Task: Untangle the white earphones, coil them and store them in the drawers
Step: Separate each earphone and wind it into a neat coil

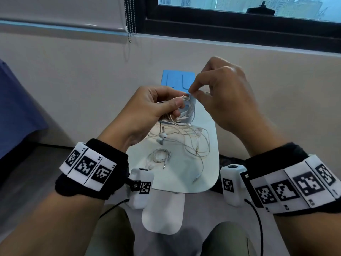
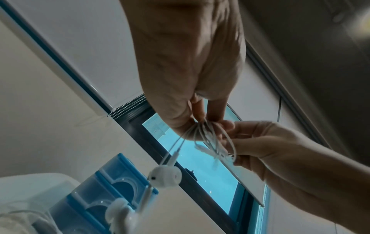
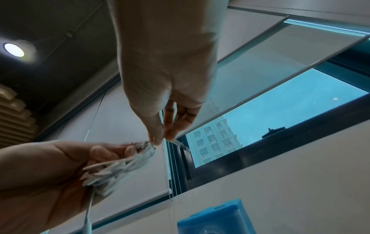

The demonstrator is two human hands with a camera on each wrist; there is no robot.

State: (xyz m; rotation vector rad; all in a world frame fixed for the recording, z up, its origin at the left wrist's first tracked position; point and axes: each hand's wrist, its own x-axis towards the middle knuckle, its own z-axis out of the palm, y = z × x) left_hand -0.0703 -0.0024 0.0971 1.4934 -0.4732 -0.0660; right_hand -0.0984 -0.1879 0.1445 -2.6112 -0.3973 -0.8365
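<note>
Lying nearest at 6 o'clock on the white table (image 1: 208, 174), a coiled earphone set (image 1: 160, 156) awaits storing. Above it, the left hand (image 1: 147, 109) grips the tangled white earphones (image 1: 185, 112), steadying them while the right hand (image 1: 221, 97) pinches one loop free. At 12 o'clock stand the blue drawers (image 1: 178, 79).

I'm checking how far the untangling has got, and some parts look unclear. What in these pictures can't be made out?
- Head view: where the bundle of cable is knotted; the left hand and right hand cover it.
- Right wrist view: the single strands; motion blur smears them.
- Head view: whether the blue drawers are open; the hands hide the front.
- Left wrist view: the lower earbud; blurred and close to the edge.
</note>
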